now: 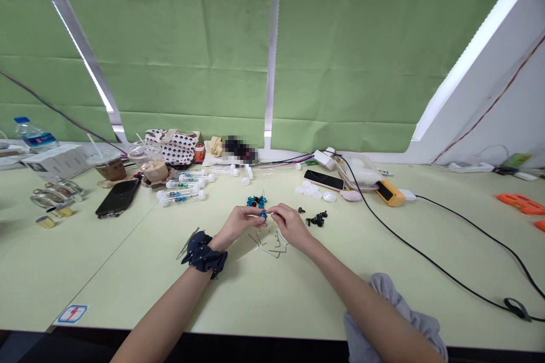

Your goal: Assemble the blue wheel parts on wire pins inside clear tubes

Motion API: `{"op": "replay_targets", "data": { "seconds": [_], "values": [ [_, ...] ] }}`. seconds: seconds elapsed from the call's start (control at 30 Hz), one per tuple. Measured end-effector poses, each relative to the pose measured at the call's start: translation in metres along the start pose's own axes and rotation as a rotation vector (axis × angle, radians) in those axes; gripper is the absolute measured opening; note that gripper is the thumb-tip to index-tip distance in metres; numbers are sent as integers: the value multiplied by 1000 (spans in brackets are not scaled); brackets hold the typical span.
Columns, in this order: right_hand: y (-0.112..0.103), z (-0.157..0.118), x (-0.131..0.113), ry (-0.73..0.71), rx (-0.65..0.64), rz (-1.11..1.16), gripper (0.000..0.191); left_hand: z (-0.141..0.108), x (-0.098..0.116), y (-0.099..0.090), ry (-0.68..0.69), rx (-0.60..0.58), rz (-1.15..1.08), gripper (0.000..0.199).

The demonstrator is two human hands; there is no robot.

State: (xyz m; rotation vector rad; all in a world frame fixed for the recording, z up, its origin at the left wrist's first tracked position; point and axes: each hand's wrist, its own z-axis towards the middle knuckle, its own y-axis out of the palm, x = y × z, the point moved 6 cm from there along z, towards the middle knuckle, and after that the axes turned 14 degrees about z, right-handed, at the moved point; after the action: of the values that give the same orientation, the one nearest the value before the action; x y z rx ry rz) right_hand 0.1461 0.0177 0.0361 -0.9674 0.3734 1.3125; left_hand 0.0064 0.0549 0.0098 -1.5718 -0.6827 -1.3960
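Between the thumb and fingers of my left hand [242, 222] is a small blue part [263, 214], with a thin metal rod standing up from it. My right hand [292, 226] is pinched close against the blue part's right side; what its fingertips hold is too small to make out. Just behind my hands lies a cluster of blue parts [252, 202] with some black among them. Several bent L-shaped metal pieces [272, 253] are scattered on the table in front of my hands. A group of small black pieces [317, 219] lies to the right of my right hand.
Clear tubes with white caps [181, 197] lie at the back left, near drink cups [154, 170] and a black phone [118, 198]. White discs [313, 190], another phone [323, 180] and a yellow device [389, 193] sit back right. A black cable [409, 245] crosses the right side.
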Motion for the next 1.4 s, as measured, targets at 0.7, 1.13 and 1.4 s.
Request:
{"op": "replay_targets", "data": {
  "seconds": [0.7,1.13,1.4],
  "values": [
    [-3,0,6,76,57,12,7,0,0,1,-19,28,24,36],
    [-1,-4,5,50,140,-100,18,1,-7,8,2,46,5,32],
    [4,-3,11,82,165,-96,27,0,-7,12,40,23,25,31]
  ]
}}
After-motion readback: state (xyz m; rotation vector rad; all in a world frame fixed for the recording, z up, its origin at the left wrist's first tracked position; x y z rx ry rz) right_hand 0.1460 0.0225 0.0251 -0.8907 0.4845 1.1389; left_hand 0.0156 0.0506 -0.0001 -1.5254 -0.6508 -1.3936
